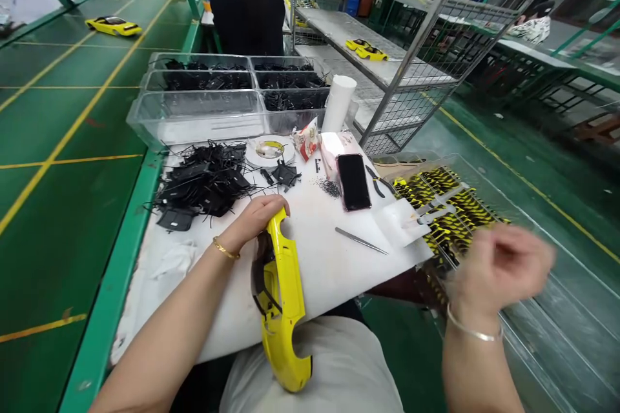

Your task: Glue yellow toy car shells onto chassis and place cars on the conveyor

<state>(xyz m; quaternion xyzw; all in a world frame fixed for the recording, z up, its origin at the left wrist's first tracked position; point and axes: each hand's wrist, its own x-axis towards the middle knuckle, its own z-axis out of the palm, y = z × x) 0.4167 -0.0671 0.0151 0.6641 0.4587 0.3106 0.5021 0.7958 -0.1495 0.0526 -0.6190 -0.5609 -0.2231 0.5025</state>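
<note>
Head view: the yellow car body (289, 281) is gripped at its upper end by the left hand (265, 214), its lower end resting against the person's lap above the near edge of the white table (314, 277). The right hand (506, 264), blurred and loosely curled, is held well apart from it, over the tray of yellow-and-black parts (448, 203); whether anything is pinched there cannot be told.
</note>
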